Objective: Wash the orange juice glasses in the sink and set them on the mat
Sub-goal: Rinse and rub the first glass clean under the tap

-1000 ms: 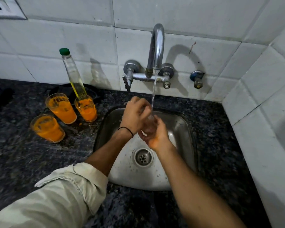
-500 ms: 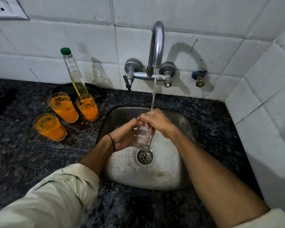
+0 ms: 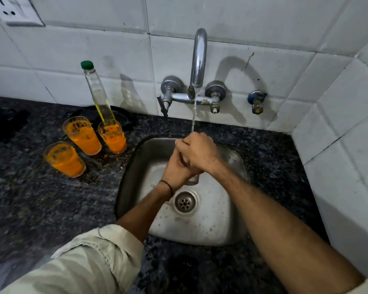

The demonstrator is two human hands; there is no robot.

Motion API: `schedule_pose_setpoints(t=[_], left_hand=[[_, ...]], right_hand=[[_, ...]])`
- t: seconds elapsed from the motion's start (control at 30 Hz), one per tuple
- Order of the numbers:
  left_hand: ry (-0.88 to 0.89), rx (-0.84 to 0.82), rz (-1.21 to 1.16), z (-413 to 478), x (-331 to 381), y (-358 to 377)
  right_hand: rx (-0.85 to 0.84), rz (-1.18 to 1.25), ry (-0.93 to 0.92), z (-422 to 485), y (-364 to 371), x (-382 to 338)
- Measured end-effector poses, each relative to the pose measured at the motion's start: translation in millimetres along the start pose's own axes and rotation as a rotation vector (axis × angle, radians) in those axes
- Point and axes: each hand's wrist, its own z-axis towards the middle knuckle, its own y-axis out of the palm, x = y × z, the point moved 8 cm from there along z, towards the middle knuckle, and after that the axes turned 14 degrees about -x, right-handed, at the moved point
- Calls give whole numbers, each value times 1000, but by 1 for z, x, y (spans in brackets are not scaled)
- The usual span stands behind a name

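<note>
Over the middle of the sink point(image 3: 136, 160), both hands close around one clear glass point(image 3: 192, 180). Only its lower end shows beneath them, just above the drain point(image 3: 185, 202); the rest is hidden by the hands. The left hand point(image 3: 173, 171), with a thin dark band point(image 3: 168, 186) at the wrist, reaches in from the sink's near left edge, and its fingers point(image 3: 184, 160) are curled round the glass. The right hand point(image 3: 201, 152) comes in from the sink's right side and lies over the left. Its fingers point(image 3: 182, 144) are bent over the upper end of the glass and grasp it. A thin stream of water point(image 3: 193, 115) falls from the curved tap point(image 3: 199, 58), mounted on the tiled wall behind the sink, and lands on the right hand's knuckles.

To the left of the sink, on the dark speckled bench point(image 3: 40, 204), stand three upright glasses of orange juice. The two nearer the wall are a rear left glass point(image 3: 83, 135) and a rear right glass point(image 3: 113, 138), close together. The third, the front glass point(image 3: 65, 159), stands nearer the person and further from the sink. Behind the pair stands a tall clear bottle point(image 3: 98, 92) with a green cap and a little yellow liquid, on or just before a dark dish point(image 3: 125, 117). A pale rolled sleeve point(image 3: 89, 262) covers the left forearm at the sink's near left. On the wall right of the tap sits a small blue-capped valve point(image 3: 256, 100).
</note>
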Motion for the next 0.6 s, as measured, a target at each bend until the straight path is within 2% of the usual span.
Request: schedule_pose_setpoints(t=[0.07,0.1,0.13,0.2,0.27,0.33,0.37,0.43,0.53,0.57,0.6], left_hand=[[-22,-246,-267,-1,-2,7],[-30,-366,-350,-3,-2,11],[-34,-409,-359,-4,-2,10],[-46,-231,-202,3,0,0],[-69,48,152,7,10,-9],[-109,260,516,4,27,-10],[-97,287,521,3,29,-9],[-14,178,305,8,22,-9],[-13,-228,-135,14,5,-8],[-47,-325,-169,14,1,-8],[-68,-355,-155,16,-1,-11]], right_hand=[[-168,117,-170,-6,0,-5],[-239,211,-220,-10,2,-5],[-265,289,-235,-12,2,-5],[-158,330,-193,-9,-2,-1],[-15,233,-79,-5,-5,1],[50,78,60,-3,-5,1],[59,17,87,0,-5,0],[6,-44,44,3,-10,-2],[-254,99,-105,2,-8,2],[-320,159,-136,-2,-7,3],[-350,191,-144,-3,-6,4]])
